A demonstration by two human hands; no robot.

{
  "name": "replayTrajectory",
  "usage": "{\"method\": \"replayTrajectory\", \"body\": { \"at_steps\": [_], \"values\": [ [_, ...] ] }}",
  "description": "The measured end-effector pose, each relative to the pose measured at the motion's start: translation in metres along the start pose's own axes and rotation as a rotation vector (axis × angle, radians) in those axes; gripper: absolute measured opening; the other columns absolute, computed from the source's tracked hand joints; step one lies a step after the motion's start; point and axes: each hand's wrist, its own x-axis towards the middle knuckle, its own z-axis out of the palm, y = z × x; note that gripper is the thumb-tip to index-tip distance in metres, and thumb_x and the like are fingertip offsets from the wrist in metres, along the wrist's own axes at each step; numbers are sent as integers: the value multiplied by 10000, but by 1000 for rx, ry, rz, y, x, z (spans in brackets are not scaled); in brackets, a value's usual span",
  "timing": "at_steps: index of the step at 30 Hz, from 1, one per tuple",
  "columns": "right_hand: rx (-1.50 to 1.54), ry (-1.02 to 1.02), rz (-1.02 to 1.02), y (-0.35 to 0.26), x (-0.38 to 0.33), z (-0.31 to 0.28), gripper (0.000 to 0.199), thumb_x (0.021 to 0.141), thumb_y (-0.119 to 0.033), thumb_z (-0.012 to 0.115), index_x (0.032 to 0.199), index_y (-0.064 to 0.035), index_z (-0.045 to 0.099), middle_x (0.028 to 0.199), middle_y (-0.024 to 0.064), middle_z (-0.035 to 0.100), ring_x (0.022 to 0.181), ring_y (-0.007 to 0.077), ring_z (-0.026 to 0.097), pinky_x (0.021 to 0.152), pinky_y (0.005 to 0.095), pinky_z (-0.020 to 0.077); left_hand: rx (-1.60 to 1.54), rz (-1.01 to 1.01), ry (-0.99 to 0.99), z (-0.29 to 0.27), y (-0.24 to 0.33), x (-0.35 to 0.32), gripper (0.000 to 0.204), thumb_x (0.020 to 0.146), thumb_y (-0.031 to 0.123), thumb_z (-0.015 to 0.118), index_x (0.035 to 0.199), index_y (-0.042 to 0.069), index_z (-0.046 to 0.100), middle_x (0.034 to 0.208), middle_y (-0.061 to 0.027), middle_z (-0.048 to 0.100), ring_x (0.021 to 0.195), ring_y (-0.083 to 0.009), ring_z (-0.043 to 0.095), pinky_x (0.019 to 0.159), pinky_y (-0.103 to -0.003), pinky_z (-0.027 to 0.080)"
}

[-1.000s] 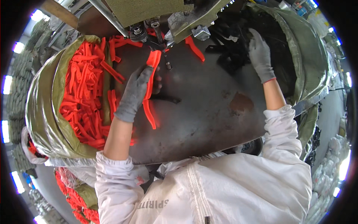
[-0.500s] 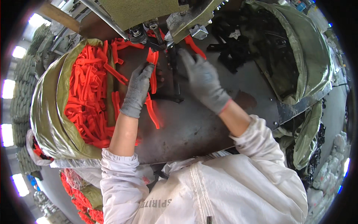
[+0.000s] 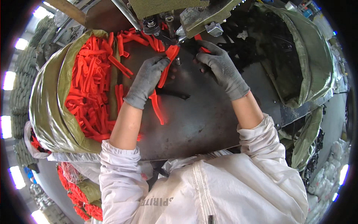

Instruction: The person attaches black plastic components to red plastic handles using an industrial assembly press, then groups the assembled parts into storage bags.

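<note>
My left hand [image 3: 150, 74], in a grey glove, pinches a red plastic handle-shaped piece [image 3: 169, 64], its wide end up toward the machine. My right hand [image 3: 223, 69], gloved too, is over the metal table to the right of the machine's pin [image 3: 178, 61]. Its thumb and forefinger are apart, the other fingers curled. Behind those fingers lies another red piece [image 3: 198, 37], partly covered. Close below my left hand are a black strip-like piece [image 3: 179, 94] and a loose red piece [image 3: 157, 108].
A machine head [image 3: 167, 8] overhangs the far middle. At left, an olive woven sack [image 3: 52, 100] spills red pieces [image 3: 89, 82]. Dark parts [image 3: 233, 50] lie at the far right beside another sack [image 3: 317, 56]. The table's near edge [image 3: 186, 154] runs before my body.
My right hand has drawn right, away from the machine. The black upright strip at the pin is gone from there. My left hand has brought the red piece's wide end closer to the pin.
</note>
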Motion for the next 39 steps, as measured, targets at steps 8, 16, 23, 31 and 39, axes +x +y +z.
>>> {"method": "replayTrajectory", "body": {
  "at_steps": [8,16,23,31,39],
  "values": [
    [-124,-86,-73,6,1,19,692,915,-91,660,1561,13,438,894,50,670,631,79,563,560,243,467,95,-21,-46,-5,9,5,345,1074,255,567,1219,-31,695,963,-123,757,827,-186,744,747,-305,602],
    [-112,-185,-20,37,14,22,620,981,-134,660,1566,-66,466,865,11,643,617,62,557,552,227,463,558,46,92,-19,-42,11,297,1046,225,628,1221,0,712,980,-97,752,797,-166,739,719,-313,619],
    [-138,-74,108,27,3,22,230,965,-112,674,1178,-63,602,845,32,642,633,93,594,533,258,471,1227,-64,452,-127,-41,-75,345,910,290,735,1156,58,662,1106,-206,739,984,-436,711,857,-545,579],
    [-246,-131,34,-6,-21,30,565,987,-174,654,1526,-81,513,862,21,658,637,67,556,551,230,446,1251,-90,344,-138,-83,-91,503,878,317,747,1256,31,576,1090,-267,710,1064,-470,670,892,-536,541],
    [33,-177,81,33,-6,13,539,972,-115,654,1494,-63,531,848,21,645,646,68,585,534,239,440,749,124,313,-68,-5,-66,196,947,153,653,1070,1,639,892,-137,688,757,-260,680,715,-398,532]
  ]
}}
